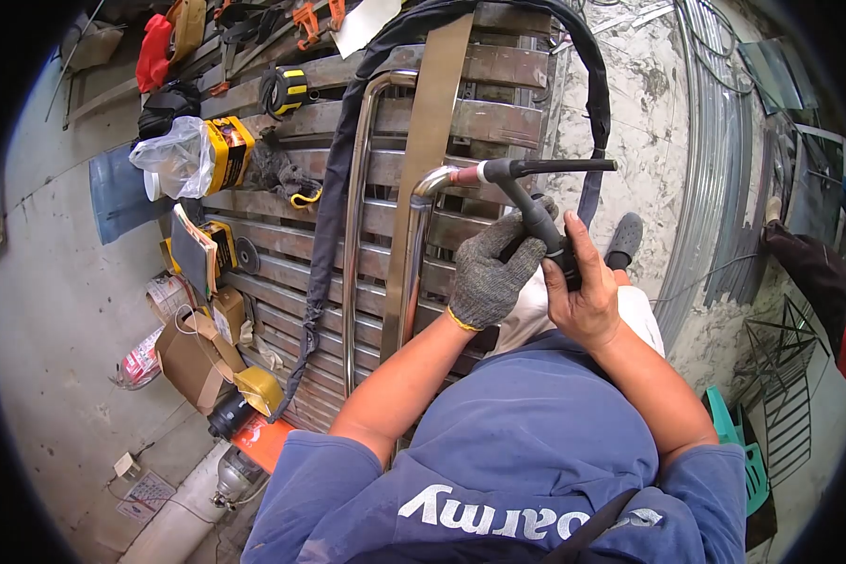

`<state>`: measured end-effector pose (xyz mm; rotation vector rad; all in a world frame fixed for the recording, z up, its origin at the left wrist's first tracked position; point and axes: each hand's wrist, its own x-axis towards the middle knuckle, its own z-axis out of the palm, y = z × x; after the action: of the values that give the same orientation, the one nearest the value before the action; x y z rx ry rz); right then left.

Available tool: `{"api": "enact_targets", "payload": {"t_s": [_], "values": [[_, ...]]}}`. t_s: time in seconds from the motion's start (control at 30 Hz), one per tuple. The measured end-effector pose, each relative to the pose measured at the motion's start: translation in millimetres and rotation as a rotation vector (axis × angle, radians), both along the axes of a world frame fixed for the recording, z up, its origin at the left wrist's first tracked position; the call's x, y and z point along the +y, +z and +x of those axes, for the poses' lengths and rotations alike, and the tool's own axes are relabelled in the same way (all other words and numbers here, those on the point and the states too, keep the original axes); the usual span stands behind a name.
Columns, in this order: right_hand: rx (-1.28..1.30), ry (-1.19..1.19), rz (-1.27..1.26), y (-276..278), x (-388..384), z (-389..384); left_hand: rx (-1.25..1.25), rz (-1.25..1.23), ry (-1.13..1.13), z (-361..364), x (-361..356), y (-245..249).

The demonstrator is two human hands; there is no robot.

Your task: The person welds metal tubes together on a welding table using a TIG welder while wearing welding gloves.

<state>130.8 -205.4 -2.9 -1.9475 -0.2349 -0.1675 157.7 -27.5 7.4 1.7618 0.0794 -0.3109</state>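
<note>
A TIG welding torch (pixel 517 193) is in both my hands, its long black back cap pointing right and its pink ceramic nozzle (pixel 464 176) pointing left. My left hand (pixel 493 268), in a grey knit glove with a yellow cuff, is closed around the handle. Bare, my right hand (pixel 587 291) pinches the lower handle between thumb and forefinger. The nozzle overlaps the bent upper end of a shiny metal tube (pixel 415 235) in this view. Beside it lies another bent tube (pixel 352 202), with a flat metal bar (pixel 432 103) under the tubes.
A slatted bench (pixel 503 66) bears the tubes. The torch's black-sleeved cable (pixel 334 169) loops over it. At the left are a tape measure (pixel 287 91), a plastic bag (pixel 179 155), a cardboard box (pixel 193 362) and a gas cylinder (pixel 183 508). Long metal profiles (pixel 714 179) lie on the right floor.
</note>
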Motion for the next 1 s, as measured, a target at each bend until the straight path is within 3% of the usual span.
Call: {"api": "enact_targets", "payload": {"t_s": [0.43,0.57,0.6,1.0], "values": [[0.035,0.043,-0.036,6,-3,2,0.052,0.012,0.001,-3,3,4],[0.025,0.036,-0.035,6,-3,2,0.102,-0.136,0.087,-5,-2,9],[0.023,0.025,-0.026,4,-2,0,0.051,0.072,0.003,-1,1,10],[0.003,0.011,-0.026,4,-1,0,0.031,0.002,0.019,-2,1,6]]}}
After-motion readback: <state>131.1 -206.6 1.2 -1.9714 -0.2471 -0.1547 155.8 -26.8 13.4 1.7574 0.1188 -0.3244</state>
